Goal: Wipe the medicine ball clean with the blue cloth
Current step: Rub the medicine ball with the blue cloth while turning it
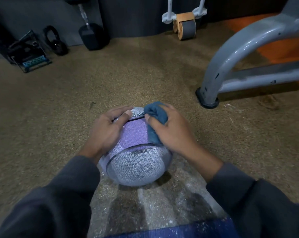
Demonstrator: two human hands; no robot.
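A purple and grey textured medicine ball (136,158) sits on the brown floor in the middle of the view. My left hand (109,129) lies flat on its upper left side with straight fingers, steadying it. My right hand (171,129) grips a bunched blue cloth (154,121) and presses it against the ball's upper right side. Part of the cloth is hidden under my palm.
A grey metal machine frame (231,66) stands on the floor at the right. Along the back wall sit a dumbbell (92,35), a kettlebell (56,42), a small black rack (28,52) and a wooden wheeled roller (184,24). White dust (162,200) streaks the floor near me.
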